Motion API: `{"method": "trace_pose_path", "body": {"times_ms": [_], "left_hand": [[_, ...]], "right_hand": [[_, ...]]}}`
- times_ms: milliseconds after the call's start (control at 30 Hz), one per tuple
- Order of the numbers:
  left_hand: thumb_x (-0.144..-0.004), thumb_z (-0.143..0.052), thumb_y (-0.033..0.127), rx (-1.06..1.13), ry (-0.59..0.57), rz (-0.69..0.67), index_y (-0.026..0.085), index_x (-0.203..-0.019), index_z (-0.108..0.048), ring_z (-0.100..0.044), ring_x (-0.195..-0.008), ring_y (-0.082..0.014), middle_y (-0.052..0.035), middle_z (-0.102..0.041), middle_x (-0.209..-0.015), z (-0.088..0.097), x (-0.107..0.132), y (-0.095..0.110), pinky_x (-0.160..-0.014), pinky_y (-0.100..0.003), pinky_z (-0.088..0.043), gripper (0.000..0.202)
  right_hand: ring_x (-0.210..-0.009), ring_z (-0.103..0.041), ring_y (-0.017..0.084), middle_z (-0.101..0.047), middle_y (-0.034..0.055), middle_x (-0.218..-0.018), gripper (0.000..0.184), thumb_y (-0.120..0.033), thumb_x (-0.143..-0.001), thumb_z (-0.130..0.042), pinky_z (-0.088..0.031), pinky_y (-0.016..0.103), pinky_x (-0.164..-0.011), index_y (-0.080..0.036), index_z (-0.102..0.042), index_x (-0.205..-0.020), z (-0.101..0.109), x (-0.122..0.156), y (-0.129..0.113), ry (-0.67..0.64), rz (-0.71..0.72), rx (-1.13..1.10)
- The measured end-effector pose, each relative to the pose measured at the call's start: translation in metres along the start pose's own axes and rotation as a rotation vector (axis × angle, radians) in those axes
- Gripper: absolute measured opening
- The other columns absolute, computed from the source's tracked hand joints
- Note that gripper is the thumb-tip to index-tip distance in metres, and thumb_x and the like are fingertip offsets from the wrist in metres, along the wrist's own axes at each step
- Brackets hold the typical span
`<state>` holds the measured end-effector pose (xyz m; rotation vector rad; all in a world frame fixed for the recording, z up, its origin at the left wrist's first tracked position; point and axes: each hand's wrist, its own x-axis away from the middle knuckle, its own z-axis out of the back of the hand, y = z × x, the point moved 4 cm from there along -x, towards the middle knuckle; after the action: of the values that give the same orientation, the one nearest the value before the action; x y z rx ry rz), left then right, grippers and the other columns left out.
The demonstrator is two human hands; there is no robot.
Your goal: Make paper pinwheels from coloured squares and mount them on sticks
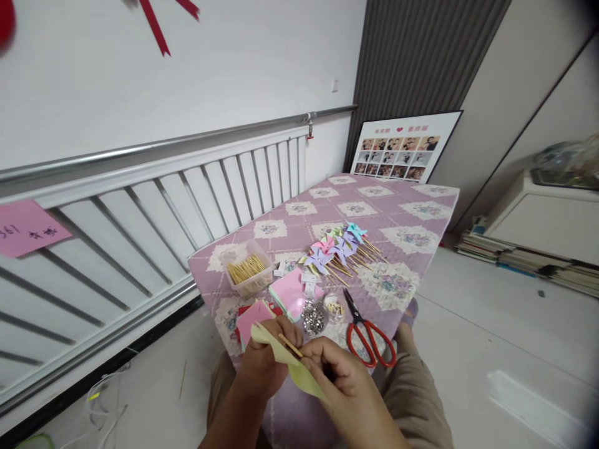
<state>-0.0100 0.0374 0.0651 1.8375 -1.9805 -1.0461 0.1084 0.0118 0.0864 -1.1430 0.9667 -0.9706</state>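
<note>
A pale yellow sheet of paper (pixel 306 380), bent and cut into flaps, is held in front of me over the near table edge. My left hand (pixel 269 358) is closed on its upper part. With my right hand (pixel 337 374) I pinch the end of a short wooden stick (pixel 291 345) close against the paper; part of the stick may be hidden by the fingers. Just beyond lie a tub of shiny metal pins (pixel 313 317), a small cup of short pale pieces (pixel 334 309) and stacked pink paper squares (pixel 292 290). Red-handled scissors (pixel 367 337) rest right of my hands.
Several finished paper pinwheels (pixel 344 248) on sticks lie mid-table. A plastic box of wooden sticks (pixel 246 269) stands at the left. The flowered tablecloth (pixel 355 209) covers the table, beside a white radiator (pixel 224 181). A photo board (pixel 405 149) leans behind.
</note>
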Motion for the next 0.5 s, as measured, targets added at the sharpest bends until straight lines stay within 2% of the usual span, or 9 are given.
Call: {"method": "trace_pose_path", "body": {"times_ms": [133, 300, 500], "left_hand": [[-0.073, -0.074, 0.031, 0.029, -0.011, 0.002, 0.023, -0.067, -0.063, -0.052, -0.071, -0.0143, 0.0015, -0.054, -0.071, 0.0013, -0.0004, -0.0007, -0.069, -0.030, -0.038, 0.015], [-0.068, -0.078, 0.031, 0.036, -0.027, -0.005, 0.022, -0.066, -0.061, -0.051, -0.070, -0.0135, 0.0023, -0.054, -0.070, 0.0012, -0.0019, -0.0001, -0.067, -0.029, -0.037, 0.020], [-0.070, -0.077, 0.033, 0.066, 0.002, 0.006, 0.023, -0.067, -0.062, -0.051, -0.071, -0.0135, 0.0029, -0.055, -0.069, 0.0056, -0.0004, -0.0019, -0.068, -0.029, -0.036, 0.018]], "right_hand": [[-0.057, -0.039, 0.013, -0.043, -0.0033, -0.061, 0.023, -0.036, -0.087, -0.050, -0.033, 0.023, -0.054, -0.020, -0.057, -0.072, -0.0017, 0.0004, 0.0021, 0.004, 0.013, 0.011], [-0.057, -0.041, 0.013, -0.045, -0.0031, -0.061, 0.021, -0.034, -0.087, -0.049, -0.034, 0.023, -0.054, -0.021, -0.057, -0.073, -0.0035, -0.0014, 0.0023, -0.009, 0.029, 0.034], [-0.055, -0.041, 0.012, -0.044, -0.0040, -0.060, 0.018, -0.028, -0.087, -0.050, -0.033, 0.023, -0.053, -0.021, -0.057, -0.071, -0.0056, -0.0028, 0.0020, 0.004, 0.052, 0.063]]}}
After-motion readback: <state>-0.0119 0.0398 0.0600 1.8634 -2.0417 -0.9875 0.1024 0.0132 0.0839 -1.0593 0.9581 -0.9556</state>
